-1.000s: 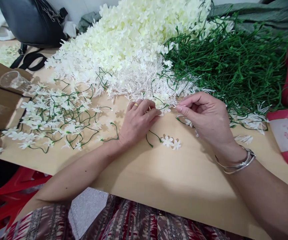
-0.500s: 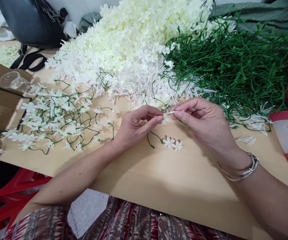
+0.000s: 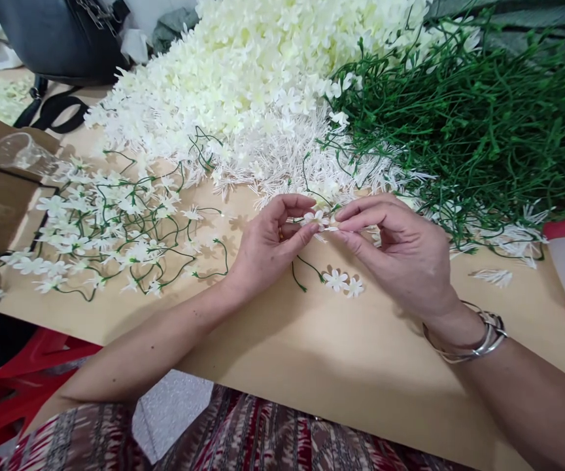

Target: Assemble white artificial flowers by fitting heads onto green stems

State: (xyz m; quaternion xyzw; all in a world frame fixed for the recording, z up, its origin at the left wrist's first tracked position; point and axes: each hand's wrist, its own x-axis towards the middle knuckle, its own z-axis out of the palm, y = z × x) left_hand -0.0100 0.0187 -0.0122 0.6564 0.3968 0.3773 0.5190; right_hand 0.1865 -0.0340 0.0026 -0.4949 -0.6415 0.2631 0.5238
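One left hand [image 3: 270, 248], bare, thumb and fingers clamped on a small white flower with rounded petals [image 3: 316, 218], held just above the table [image 3: 282, 353], smooth and pale wood-toned. One right hand [image 3: 400, 255], wearing a shiny silvery metal bracelet [image 3: 483, 347], fingertips pinched together on a slim white piece [image 3: 331, 229], too small to identify, beside that flower. Two flat white five-petalled blossoms [image 3: 336, 280], lying below the hands next to a thin curved green stem. One large mound of cream-white, thin-petalled blossoms [image 3: 253, 72], fringed at its near edge with fine white threadlike tufts [image 3: 282, 163]. One tangled heap of wiry dark-green stems [image 3: 473, 131], at right. One loose spread of white flowers on curling green stems [image 3: 101, 229], at left, beside a clear see-through cup [image 3: 12, 152], tipped over.
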